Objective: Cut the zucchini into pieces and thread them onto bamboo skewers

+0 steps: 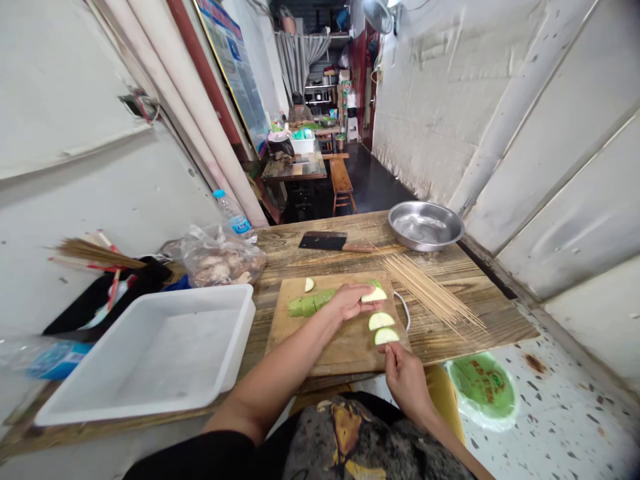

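Observation:
My left hand (pixel 350 301) is closed on a half-moon zucchini slice (pixel 374 295) over the right part of a wooden cutting board (pixel 340 350). Two more zucchini slices (pixel 381 321) sit in line below it, on a thin bamboo skewer that is mostly hidden. My right hand (pixel 406 379) pinches the skewer's lower end at the board's near right edge. A row of cut zucchini pieces (pixel 311 303) lies on the board, partly behind my left hand. One small zucchini end piece (pixel 309 285) lies apart near the back edge.
Loose bamboo skewers (pixel 430 287) lie right of the board. Behind it are a cleaver (pixel 325 241) and a steel basin (pixel 425 227). To the left stand a white plastic tub (pixel 145 353), a bag of mushroom-like pieces (pixel 220 260) and a water bottle (pixel 235 217).

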Tool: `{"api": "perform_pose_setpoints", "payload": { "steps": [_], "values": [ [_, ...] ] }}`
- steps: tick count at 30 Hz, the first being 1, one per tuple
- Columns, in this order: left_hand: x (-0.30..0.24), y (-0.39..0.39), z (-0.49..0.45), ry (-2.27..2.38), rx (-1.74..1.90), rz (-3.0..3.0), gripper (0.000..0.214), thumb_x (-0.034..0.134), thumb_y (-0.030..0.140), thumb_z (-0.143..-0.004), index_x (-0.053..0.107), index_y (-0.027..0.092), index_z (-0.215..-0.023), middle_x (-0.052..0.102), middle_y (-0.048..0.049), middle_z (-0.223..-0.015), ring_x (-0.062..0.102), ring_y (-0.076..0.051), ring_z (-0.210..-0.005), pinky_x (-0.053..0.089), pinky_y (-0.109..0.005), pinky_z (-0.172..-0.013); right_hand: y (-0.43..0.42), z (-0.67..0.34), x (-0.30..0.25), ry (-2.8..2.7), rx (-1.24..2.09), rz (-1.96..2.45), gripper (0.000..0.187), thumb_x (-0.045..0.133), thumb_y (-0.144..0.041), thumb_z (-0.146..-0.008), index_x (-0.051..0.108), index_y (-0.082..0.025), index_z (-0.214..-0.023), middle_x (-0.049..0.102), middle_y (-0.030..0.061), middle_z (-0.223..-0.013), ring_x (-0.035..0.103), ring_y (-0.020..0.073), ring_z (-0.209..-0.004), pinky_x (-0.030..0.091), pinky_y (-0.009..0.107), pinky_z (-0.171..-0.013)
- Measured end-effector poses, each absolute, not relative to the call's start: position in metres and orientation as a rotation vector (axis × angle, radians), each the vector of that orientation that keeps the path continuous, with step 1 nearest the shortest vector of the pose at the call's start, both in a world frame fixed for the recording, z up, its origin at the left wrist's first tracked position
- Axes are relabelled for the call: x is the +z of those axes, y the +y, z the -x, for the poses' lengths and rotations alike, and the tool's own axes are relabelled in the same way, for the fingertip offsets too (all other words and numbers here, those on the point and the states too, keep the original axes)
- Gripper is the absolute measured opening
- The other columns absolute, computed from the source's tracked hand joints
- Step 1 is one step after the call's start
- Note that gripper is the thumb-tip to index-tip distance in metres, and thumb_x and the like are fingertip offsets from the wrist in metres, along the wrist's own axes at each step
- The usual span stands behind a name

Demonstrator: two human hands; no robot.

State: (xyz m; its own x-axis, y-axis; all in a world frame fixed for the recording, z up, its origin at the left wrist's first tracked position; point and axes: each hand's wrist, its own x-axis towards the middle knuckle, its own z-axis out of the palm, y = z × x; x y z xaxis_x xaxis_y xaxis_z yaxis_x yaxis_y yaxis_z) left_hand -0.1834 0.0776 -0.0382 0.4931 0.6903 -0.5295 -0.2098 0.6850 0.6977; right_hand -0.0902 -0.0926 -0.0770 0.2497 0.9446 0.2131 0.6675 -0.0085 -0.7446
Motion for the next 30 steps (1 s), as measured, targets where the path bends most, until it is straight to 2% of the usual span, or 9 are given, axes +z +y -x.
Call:
{"api": "perform_pose_setpoints", "payload": {
  "steps": [8, 13, 16, 18, 20, 22, 24, 27, 30],
  "values": [
    [-0.038, 0.072, 0.184, 0.875, 0.572, -0.603, 0.011, 0.055, 0.002, -0.082, 0.064, 0.003, -0.076, 0.070, -0.0132, -0.076, 0.068, -0.020, -0.070, 0.058, -0.038, -0.074, -0.091, 0.091, -0.078, -1.491, 0.459, 1.740, 0.035, 0.033, -0.031, -0.091, 0.063, -0.017, -0.080, 0.070, 0.0062, -0.065, 0.066, 0.0191, -0.057, 0.043, 0.026, -0.055],
    [-0.043, 0.064, 0.175, 0.911, 0.592, -0.619, 0.010, 0.057, 0.003, -0.082, 0.063, 0.006, -0.075, 0.067, -0.0077, -0.072, 0.064, -0.013, -0.064, 0.054, -0.027, -0.069, -0.084, 0.086, -0.078, -1.500, 0.415, 1.773, 0.038, 0.031, -0.032, -0.091, 0.063, -0.016, -0.079, 0.070, 0.0078, -0.066, 0.066, 0.0204, -0.058, 0.043, 0.027, -0.056],
    [-0.043, 0.064, 0.178, 0.818, 0.564, -0.624, 0.018, 0.060, 0.028, -0.085, 0.064, 0.010, -0.085, 0.069, -0.0085, -0.083, 0.065, -0.016, -0.073, 0.054, -0.030, -0.071, -0.078, 0.080, -0.084, -1.486, 0.381, 1.792, 0.041, 0.029, -0.035, -0.092, 0.063, -0.016, -0.081, 0.070, 0.0085, -0.068, 0.065, 0.0205, -0.059, 0.044, 0.028, -0.057],
    [-0.044, 0.064, 0.184, 0.769, 0.534, -0.586, 0.039, 0.055, 0.049, -0.084, 0.063, 0.013, -0.096, 0.068, -0.0123, -0.100, 0.065, -0.021, -0.090, 0.053, -0.034, -0.078, -0.073, 0.074, -0.091, -1.434, 0.343, 1.800, 0.045, 0.027, -0.040, -0.094, 0.063, -0.015, -0.084, 0.070, 0.0097, -0.070, 0.065, 0.0202, -0.060, 0.045, 0.027, -0.058],
    [-0.046, 0.063, 0.192, 0.745, 0.522, -0.540, 0.048, 0.049, 0.056, -0.085, 0.061, 0.014, -0.105, 0.061, -0.0153, -0.120, 0.058, -0.023, -0.110, 0.050, -0.037, -0.088, -0.067, 0.068, -0.097, -1.366, 0.304, 1.811, 0.051, 0.024, -0.045, -0.094, 0.064, -0.015, -0.085, 0.070, 0.0107, -0.071, 0.065, 0.0197, -0.060, 0.046, 0.027, -0.059],
    [-0.048, 0.060, 0.196, 0.702, 0.502, -0.545, 0.047, 0.048, 0.052, -0.088, 0.060, 0.013, -0.111, 0.054, -0.0169, -0.131, 0.052, -0.023, -0.119, 0.046, -0.038, -0.094, -0.061, 0.064, -0.101, -1.317, 0.280, 1.822, 0.056, 0.021, -0.049, -0.095, 0.064, -0.015, -0.085, 0.069, 0.0106, -0.070, 0.064, 0.0193, -0.060, 0.046, 0.027, -0.060],
    [-0.048, 0.054, 0.196, 0.650, 0.487, -0.603, 0.039, 0.052, 0.042, -0.089, 0.061, 0.013, -0.113, 0.053, -0.0172, -0.132, 0.054, -0.023, -0.117, 0.045, -0.038, -0.096, -0.057, 0.062, -0.102, -1.305, 0.268, 1.824, 0.058, 0.020, -0.051, -0.095, 0.065, -0.015, -0.085, 0.068, 0.0101, -0.069, 0.063, 0.0189, -0.059, 0.046, 0.027, -0.060],
    [-0.047, 0.045, 0.190, 0.657, 0.526, -0.709, 0.030, 0.062, 0.025, -0.084, 0.063, 0.014, -0.112, 0.063, -0.0146, -0.119, 0.063, -0.018, -0.100, 0.047, -0.034, -0.093, -0.055, 0.066, -0.100, -1.319, 0.265, 1.824, 0.059, 0.020, -0.052, -0.095, 0.065, -0.015, -0.084, 0.067, 0.0090, -0.065, 0.062, 0.0183, -0.056, 0.044, 0.027, -0.058],
    [-0.050, 0.042, 0.182, 0.695, 0.571, -0.712, 0.025, 0.062, 0.017, -0.083, 0.064, 0.014, -0.108, 0.069, -0.0121, -0.106, 0.066, -0.018, -0.086, 0.052, -0.034, -0.084, -0.055, 0.071, -0.098, -1.306, 0.300, 1.813, 0.059, 0.020, -0.052, -0.094, 0.065, -0.015, -0.082, 0.067, 0.0082, -0.064, 0.062, 0.0188, -0.055, 0.045, 0.027, -0.057]
  ]
}}
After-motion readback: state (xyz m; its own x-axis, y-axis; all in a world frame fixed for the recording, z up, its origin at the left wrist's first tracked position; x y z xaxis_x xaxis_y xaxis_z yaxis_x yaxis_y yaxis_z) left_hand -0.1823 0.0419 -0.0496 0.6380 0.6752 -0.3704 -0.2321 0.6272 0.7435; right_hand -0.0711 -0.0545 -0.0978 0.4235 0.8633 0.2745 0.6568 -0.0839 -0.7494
